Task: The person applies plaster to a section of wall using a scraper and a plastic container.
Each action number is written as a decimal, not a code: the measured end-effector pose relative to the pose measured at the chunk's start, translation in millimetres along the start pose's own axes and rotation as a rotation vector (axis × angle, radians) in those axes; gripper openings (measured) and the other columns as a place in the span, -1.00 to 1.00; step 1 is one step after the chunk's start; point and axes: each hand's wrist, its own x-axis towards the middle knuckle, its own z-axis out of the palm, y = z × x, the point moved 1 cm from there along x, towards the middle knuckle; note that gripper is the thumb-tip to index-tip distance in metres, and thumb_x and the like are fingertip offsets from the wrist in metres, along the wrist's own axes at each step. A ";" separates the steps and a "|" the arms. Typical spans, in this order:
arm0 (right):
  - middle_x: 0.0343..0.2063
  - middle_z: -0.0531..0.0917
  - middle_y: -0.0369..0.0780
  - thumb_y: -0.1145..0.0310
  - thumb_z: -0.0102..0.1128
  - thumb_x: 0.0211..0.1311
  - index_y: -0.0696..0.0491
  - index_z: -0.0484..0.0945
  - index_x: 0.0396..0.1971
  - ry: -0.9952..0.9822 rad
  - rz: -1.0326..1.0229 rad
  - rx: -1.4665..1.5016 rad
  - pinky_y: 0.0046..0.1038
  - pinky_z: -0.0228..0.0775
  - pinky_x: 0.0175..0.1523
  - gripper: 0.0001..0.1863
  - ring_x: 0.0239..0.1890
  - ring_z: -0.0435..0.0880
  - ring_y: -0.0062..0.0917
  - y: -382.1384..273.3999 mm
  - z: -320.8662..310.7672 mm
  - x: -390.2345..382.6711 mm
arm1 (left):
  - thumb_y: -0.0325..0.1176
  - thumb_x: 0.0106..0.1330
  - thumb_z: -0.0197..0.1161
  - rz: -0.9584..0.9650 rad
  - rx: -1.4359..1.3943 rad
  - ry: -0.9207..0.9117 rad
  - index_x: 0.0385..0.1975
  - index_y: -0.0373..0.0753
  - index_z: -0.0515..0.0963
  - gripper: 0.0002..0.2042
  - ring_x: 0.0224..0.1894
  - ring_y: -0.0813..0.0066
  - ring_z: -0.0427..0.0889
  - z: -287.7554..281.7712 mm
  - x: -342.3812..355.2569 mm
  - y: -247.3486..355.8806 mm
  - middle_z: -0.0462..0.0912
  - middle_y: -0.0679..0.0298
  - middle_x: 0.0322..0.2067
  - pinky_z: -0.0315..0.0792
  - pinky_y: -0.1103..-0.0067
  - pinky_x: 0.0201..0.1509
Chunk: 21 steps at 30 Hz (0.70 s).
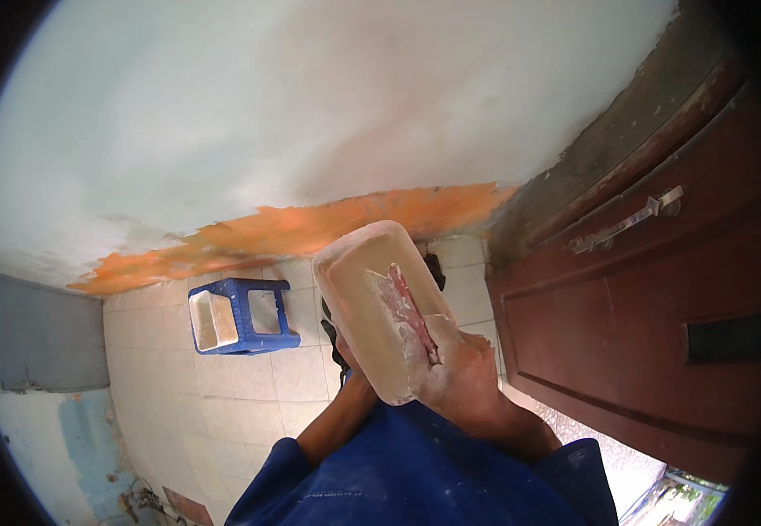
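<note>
Fingers of the right hand (470, 373) grip a caked scraper over a tray

The right fingers (437, 330) are wrapped around the lower end of the reddish scraper (405, 307), whose pale-crusted length reaches up and left from them. Beneath and left of them lies the shallow beige tray (352, 294), tilted, its far rim well beyond the fingertips. The left hand (347, 345) shows only at the tray's left edge; its fingers are hidden, so I cannot tell how they hold.

The scraper looks light and fairly stiff; its powdery coating could make it slip, so the bare end within the right fingers seems the best hold. The tray looks like light, slightly flexible plastic, probably steadiest when supported from underneath. Farther left of both hands stands a blue stool (242, 316).
</note>
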 end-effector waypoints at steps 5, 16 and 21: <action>-0.77 0.45 -0.04 0.34 0.07 0.06 0.14 0.39 -0.64 0.053 -0.108 0.020 -0.31 0.34 -0.57 -0.79 -0.67 0.50 -0.15 6.8 12.6 0.4 | -0.05 0.29 -0.25 -0.001 0.003 -0.007 0.03 -0.27 0.25 -0.54 0.05 0.23 0.34 2.6 -1.9 1.0 0.35 0.13 0.00 0.22 0.33 0.15; -0.75 0.46 -0.02 0.33 0.07 0.05 0.15 0.40 -0.60 0.059 -0.093 -0.021 -0.25 0.33 -0.55 -0.80 -0.65 0.49 -0.11 3.8 18.6 1.4 | -0.07 0.29 -0.25 0.001 -0.015 -0.003 0.02 -0.28 0.26 -0.54 0.04 0.23 0.35 -0.6 -4.6 1.1 0.36 0.12 -0.01 0.23 0.34 0.14; -0.73 0.46 0.00 0.32 0.06 0.05 0.16 0.41 -0.59 -0.001 -0.037 0.011 -0.24 0.34 -0.52 -0.80 -0.63 0.50 -0.10 2.4 9.3 1.7 | -0.07 0.30 -0.25 0.006 -0.008 -0.002 0.02 -0.29 0.26 -0.55 0.04 0.23 0.36 0.1 -5.2 2.3 0.36 0.12 -0.02 0.23 0.35 0.14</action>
